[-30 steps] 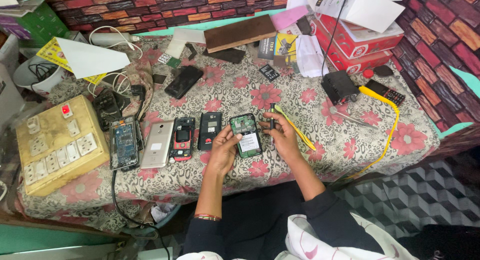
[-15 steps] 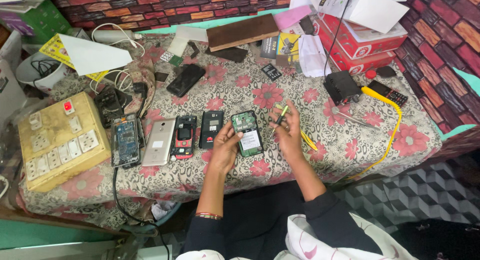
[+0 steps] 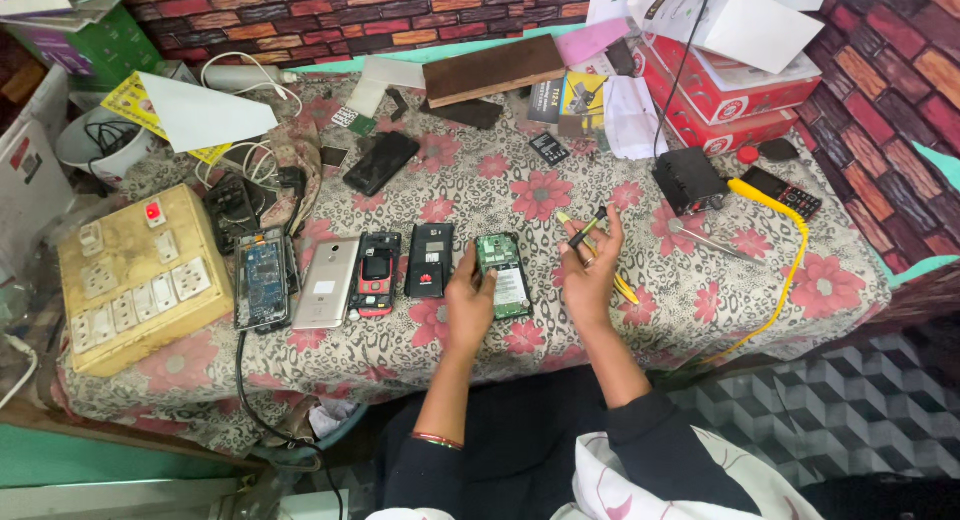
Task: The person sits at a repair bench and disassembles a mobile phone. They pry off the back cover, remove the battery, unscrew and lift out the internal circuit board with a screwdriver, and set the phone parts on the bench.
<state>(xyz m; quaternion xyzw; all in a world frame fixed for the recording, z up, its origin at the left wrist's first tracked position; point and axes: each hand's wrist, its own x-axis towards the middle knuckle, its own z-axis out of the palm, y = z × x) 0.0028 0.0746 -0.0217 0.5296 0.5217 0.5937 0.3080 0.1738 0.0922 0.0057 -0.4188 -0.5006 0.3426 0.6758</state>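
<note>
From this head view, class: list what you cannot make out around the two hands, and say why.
- Left hand on the opened phone: its fingers cover the phone's left edge; board parts too small to tell.
- Right hand: the tip of the yellow-and-black tool is too small to read.
- Yellow cable: its lower end drops behind the table edge.
- White bucket: contents partly hidden by paper.

brick wall (image 3: pixel 300 10), floral-clothed table (image 3: pixel 700 300), checkered floor (image 3: pixel 850 420)
</note>
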